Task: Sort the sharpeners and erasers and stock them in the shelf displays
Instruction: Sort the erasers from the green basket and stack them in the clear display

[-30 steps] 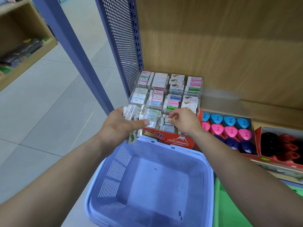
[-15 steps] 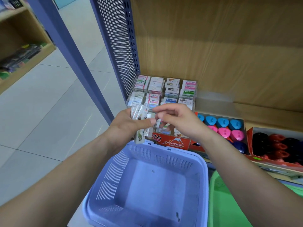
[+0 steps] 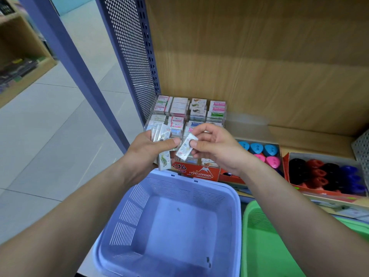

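1. Fingers (image 3: 196, 145) of the right hand (image 3: 217, 150) pinch one wrapped eraser (image 3: 186, 149), tilted, right in front of the eraser display (image 3: 189, 110).
2. Left hand (image 3: 145, 154) grips a small stack of erasers (image 3: 162, 136), with the thumb clamped across it.
3. Looks like the sorting step. Next it needs the matching slot, eraser laid flat.
4. Both forearms reach forward over the blue basket (image 3: 237, 204), wrists close.

Stationery shop aisle, wood-backed shelf (image 3: 259, 66) with blue perforated metal side panel (image 3: 129, 56), clear tiered case (image 3: 225, 114) full of wrapped erasers (image 3: 179, 108), red carton (image 3: 199, 173) printed HARD ERASER, open boxes of coloured sharpeners (image 3: 256, 147), tiled floor (image 3: 50, 136), far-left shelf (image 3: 22, 70) holding what may be notebooks, blurred.
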Action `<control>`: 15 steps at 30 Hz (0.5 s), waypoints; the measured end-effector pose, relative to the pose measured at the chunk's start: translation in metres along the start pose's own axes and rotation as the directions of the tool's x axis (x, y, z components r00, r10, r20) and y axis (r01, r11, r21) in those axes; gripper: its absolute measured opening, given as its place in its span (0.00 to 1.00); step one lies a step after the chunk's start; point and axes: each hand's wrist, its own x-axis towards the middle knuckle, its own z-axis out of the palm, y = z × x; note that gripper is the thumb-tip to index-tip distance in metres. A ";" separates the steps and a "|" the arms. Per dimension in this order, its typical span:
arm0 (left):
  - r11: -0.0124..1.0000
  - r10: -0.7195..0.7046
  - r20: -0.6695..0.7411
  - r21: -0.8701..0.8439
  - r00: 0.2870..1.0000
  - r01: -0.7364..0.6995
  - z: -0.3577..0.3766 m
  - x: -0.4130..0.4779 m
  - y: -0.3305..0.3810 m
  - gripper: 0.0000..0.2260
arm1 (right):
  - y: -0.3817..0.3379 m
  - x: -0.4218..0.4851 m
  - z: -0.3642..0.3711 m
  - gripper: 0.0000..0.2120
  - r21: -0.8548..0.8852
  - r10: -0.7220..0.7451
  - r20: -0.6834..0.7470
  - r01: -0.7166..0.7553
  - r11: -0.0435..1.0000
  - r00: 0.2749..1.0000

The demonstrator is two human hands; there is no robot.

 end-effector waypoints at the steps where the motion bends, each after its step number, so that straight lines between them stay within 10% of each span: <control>1: 1.000 -0.003 -0.017 0.007 1.000 0.003 -0.001 0.001 0.000 0.14 | 0.000 -0.001 -0.002 0.11 -0.001 -0.006 -0.007 0.006 1.000 1.000; 15: 0.979 -0.045 -0.049 0.199 0.998 0.054 -0.007 0.008 -0.007 0.16 | 0.010 0.008 -0.032 0.13 0.085 0.078 -0.135 -0.067 0.994 0.988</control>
